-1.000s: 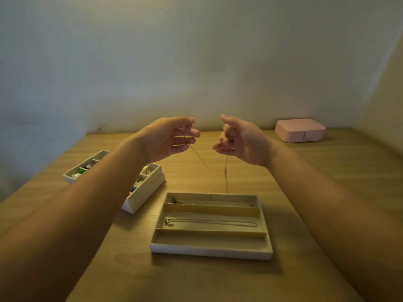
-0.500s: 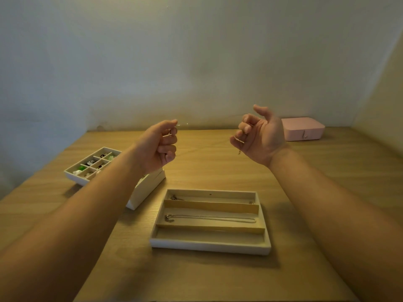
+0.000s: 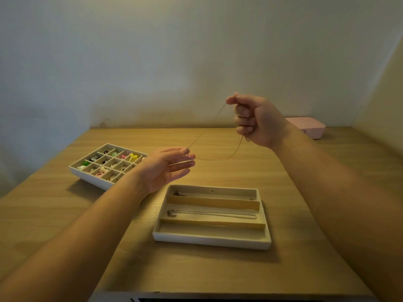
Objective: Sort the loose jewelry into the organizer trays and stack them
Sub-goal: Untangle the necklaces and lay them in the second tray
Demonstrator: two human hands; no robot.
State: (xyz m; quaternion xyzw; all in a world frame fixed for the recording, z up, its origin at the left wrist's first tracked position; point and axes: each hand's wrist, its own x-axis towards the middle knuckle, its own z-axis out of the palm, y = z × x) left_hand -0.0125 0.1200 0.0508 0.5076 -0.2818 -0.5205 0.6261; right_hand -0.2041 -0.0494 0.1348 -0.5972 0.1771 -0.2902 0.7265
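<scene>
On the table (image 3: 218, 275) we see a pink box (image 3: 311, 126) far right, a grid tray (image 3: 87, 179) of small coloured pieces at left, and a three-slot tray (image 3: 211, 240) in front, with a necklace (image 3: 211, 214) in its middle slot. Above, the right hand (image 3: 259, 120) curls tight on a thin chain (image 3: 231, 156); the left hand (image 3: 165, 168) pinches its end, other fingers almost straight.

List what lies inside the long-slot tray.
Middle slot of the tray: a silver necklace. Far slot: bits of another chain, mostly hidden by its divider. Near slot: nothing visible.
</scene>
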